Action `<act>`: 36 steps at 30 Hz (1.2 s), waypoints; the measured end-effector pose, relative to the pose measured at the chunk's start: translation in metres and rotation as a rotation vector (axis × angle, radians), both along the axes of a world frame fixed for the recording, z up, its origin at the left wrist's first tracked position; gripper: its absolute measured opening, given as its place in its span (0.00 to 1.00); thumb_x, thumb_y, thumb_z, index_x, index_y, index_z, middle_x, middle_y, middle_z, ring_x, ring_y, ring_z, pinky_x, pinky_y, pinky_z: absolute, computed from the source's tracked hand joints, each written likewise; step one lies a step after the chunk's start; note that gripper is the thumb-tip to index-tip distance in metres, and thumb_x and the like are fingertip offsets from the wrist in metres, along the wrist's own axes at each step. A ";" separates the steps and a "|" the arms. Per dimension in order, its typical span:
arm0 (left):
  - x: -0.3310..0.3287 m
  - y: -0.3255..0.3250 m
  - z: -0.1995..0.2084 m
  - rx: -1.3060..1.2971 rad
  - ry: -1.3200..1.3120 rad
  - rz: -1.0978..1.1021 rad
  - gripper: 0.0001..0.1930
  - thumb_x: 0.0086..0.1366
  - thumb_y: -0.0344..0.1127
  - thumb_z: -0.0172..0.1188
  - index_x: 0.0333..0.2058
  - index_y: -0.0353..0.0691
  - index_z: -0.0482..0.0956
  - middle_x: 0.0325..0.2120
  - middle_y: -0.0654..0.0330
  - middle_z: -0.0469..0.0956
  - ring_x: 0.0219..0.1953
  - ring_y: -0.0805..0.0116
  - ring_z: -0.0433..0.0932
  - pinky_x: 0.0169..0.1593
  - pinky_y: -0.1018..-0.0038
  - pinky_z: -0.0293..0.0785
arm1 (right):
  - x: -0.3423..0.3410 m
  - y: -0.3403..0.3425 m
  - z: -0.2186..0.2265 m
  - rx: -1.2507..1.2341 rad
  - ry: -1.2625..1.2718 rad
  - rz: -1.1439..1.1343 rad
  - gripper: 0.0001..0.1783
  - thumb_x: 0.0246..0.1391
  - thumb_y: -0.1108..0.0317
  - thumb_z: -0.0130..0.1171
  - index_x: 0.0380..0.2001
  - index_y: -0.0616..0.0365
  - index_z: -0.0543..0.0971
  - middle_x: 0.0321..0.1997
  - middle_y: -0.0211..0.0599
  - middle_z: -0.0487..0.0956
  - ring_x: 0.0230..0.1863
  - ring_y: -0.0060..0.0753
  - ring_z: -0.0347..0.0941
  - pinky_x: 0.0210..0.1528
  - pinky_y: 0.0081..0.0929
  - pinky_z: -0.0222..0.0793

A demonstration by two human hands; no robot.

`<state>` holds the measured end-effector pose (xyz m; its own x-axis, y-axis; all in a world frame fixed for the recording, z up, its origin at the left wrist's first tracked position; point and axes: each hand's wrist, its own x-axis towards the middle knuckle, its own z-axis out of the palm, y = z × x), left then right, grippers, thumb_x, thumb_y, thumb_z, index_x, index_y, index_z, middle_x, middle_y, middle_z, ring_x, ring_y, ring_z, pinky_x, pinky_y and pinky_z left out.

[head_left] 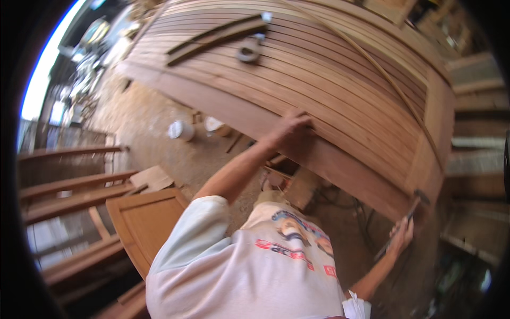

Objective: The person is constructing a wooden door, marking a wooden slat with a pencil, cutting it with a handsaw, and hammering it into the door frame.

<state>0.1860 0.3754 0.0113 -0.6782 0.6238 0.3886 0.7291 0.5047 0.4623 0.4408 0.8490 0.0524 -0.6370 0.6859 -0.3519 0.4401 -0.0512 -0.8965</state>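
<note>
A person's left hand [291,127] presses flat, fingers spread, on the lower rail of a large slatted reddish-brown wooden panel [319,69]. The right hand [404,234] is clenched around a slim dark hand tool [398,231], its tip at the panel's lower right corner.

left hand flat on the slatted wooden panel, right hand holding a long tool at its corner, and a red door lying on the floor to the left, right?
Not quite: the door lying on the floor is plain brown wood, not red. The head view shows it. The rest holds: the left hand rests on the slatted panel, and the right hand holds a long tool at its corner.
</note>
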 end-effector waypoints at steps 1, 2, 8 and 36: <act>0.006 0.005 -0.004 0.082 -0.103 0.136 0.09 0.62 0.28 0.68 0.41 0.40 0.83 0.43 0.52 0.77 0.49 0.48 0.77 0.53 0.59 0.76 | -0.001 0.004 -0.003 0.001 0.045 0.023 0.11 0.76 0.58 0.54 0.50 0.53 0.76 0.26 0.18 0.67 0.21 0.09 0.60 0.19 0.14 0.57; 0.014 0.008 -0.007 0.181 -0.200 0.279 0.06 0.62 0.28 0.69 0.38 0.39 0.84 0.38 0.52 0.78 0.46 0.49 0.79 0.49 0.60 0.78 | -0.002 0.007 -0.008 -0.017 0.114 0.028 0.10 0.76 0.58 0.54 0.44 0.52 0.74 0.26 0.18 0.67 0.21 0.09 0.61 0.20 0.14 0.57; 0.010 0.010 -0.006 0.084 -0.111 0.238 0.08 0.63 0.31 0.71 0.40 0.37 0.84 0.39 0.52 0.80 0.47 0.48 0.78 0.52 0.58 0.74 | 0.007 0.002 0.002 0.068 -0.026 0.060 0.29 0.74 0.57 0.57 0.72 0.58 0.72 0.27 0.23 0.72 0.22 0.12 0.67 0.21 0.16 0.65; 0.166 -0.116 -0.040 0.390 0.048 0.516 0.20 0.66 0.29 0.66 0.57 0.45 0.79 0.55 0.55 0.76 0.65 0.48 0.71 0.66 0.53 0.65 | -0.035 -0.320 0.015 0.557 0.191 0.973 0.17 0.62 0.67 0.66 0.51 0.62 0.78 0.36 0.50 0.83 0.38 0.52 0.84 0.42 0.44 0.78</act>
